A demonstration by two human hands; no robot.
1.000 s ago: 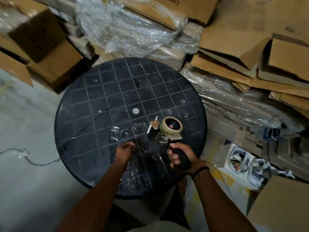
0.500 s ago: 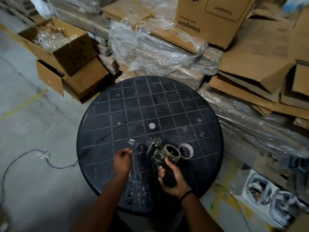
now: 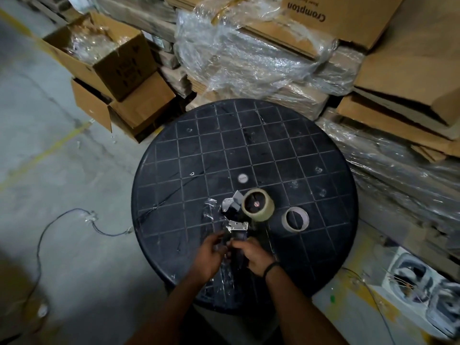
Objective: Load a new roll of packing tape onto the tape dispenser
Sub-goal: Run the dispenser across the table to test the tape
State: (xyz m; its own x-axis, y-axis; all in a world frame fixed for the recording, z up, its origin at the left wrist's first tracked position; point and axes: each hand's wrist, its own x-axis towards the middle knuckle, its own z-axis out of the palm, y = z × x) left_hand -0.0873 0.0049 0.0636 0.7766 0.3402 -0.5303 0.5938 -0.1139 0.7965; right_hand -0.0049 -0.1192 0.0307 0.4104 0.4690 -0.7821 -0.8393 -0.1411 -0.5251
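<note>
A tape dispenser (image 3: 237, 226) lies on the round black table (image 3: 249, 145) with a tan roll of packing tape (image 3: 258, 204) seated on its hub. Its metal blade plate points toward me. My right hand (image 3: 254, 255) is closed around the dispenser's black handle. My left hand (image 3: 211, 252) pinches a clear strip of tape right beside the handle, fingers touching the right hand. An empty cardboard tape core (image 3: 296, 218) lies flat on the table, just right of the roll.
Crumpled clear tape (image 3: 209, 212) sticks to the table left of the dispenser. Shrink-wrapped cardboard stacks (image 3: 249, 58) crowd the back and right. Open boxes (image 3: 109, 66) stand at left. A cable (image 3: 62, 220) runs across the concrete floor. Fan units (image 3: 423, 290) sit at lower right.
The camera view has lifted and shifted. My left hand moved right to meet the right hand at the handle. The dispenser now lies with its roll farther from me.
</note>
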